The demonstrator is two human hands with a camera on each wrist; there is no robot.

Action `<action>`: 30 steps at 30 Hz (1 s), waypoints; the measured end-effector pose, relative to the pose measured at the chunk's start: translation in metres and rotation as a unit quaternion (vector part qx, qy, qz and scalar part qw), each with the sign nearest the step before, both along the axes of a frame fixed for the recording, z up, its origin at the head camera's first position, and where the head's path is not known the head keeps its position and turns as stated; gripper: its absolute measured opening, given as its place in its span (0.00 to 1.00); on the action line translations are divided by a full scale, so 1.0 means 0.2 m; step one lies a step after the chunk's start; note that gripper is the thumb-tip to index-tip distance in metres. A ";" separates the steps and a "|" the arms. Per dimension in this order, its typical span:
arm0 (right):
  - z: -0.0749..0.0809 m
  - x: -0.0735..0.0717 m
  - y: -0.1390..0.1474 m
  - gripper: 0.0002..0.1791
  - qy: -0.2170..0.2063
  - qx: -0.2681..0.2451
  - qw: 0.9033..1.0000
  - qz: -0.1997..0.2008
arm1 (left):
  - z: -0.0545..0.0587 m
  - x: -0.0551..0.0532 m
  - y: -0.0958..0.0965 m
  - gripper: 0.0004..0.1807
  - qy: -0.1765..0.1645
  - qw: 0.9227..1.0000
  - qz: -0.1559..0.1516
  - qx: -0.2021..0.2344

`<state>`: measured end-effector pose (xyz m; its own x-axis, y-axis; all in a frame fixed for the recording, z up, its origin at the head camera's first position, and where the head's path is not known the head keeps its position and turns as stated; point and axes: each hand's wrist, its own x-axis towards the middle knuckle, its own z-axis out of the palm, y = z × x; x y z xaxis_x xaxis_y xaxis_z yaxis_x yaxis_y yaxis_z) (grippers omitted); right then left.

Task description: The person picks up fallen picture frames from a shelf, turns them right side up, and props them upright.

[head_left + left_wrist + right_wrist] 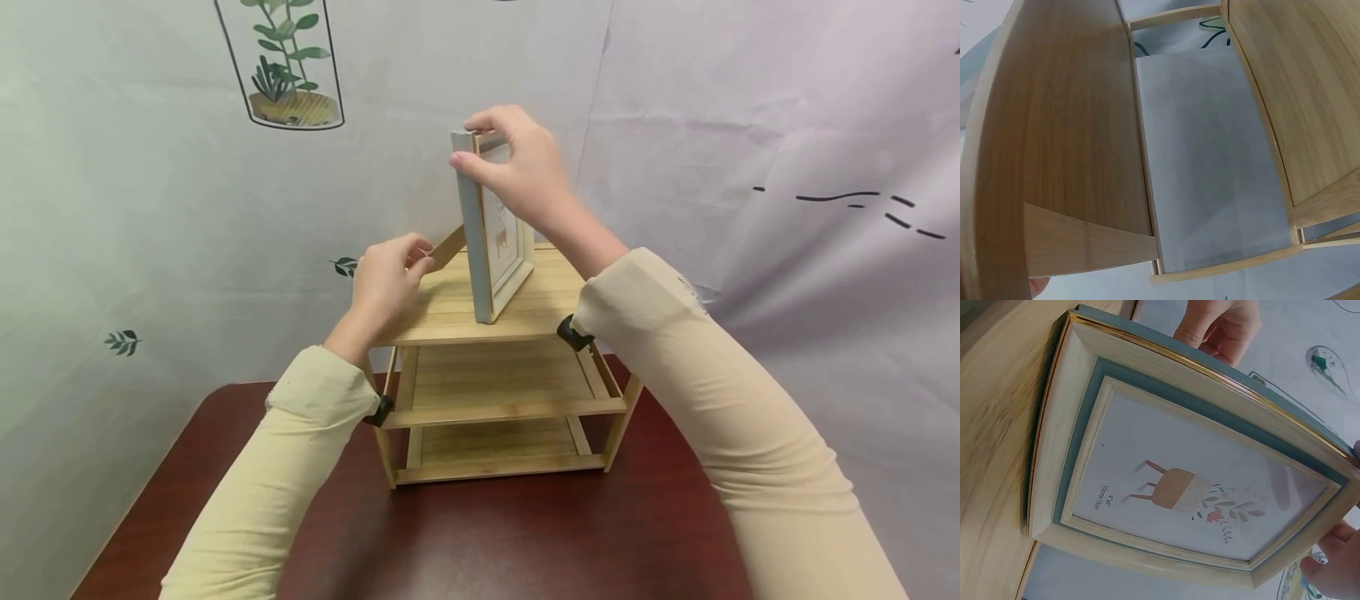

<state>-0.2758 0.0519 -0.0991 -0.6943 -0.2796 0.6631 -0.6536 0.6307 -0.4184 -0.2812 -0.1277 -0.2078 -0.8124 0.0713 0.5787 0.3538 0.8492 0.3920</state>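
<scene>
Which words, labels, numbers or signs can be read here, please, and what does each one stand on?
"10cmx15cm": sideways on the sheet inside the picture frame.
"4"x6"": beside it on the same sheet; its small marks are slightly blurred.
In the head view, the sheet's lettering is too small to read.
No lettering shows on the wooden shelf or the wall cloth, though the cloth bears drawn plants.

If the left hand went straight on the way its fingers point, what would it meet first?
Beyond the brown flap it pinches, the left hand would probably meet the back of the picture frame first, though depth is unclear in the head view.
</scene>
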 end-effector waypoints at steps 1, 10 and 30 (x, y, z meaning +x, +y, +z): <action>0.00 -0.01 -0.01 0.25 0.003 0.005 1.000 0.002 | -0.01 0.00 0.00 0.10 -0.002 1.000 0.001 0.001; 0.02 -0.04 -0.09 0.25 -0.009 0.065 0.998 -0.003 | -0.03 0.00 -0.01 0.08 -0.007 1.000 0.011 -0.016; -0.01 -0.08 -0.17 0.28 -0.010 0.094 0.995 0.017 | -0.03 0.01 -0.03 0.08 -0.087 0.995 0.037 -0.022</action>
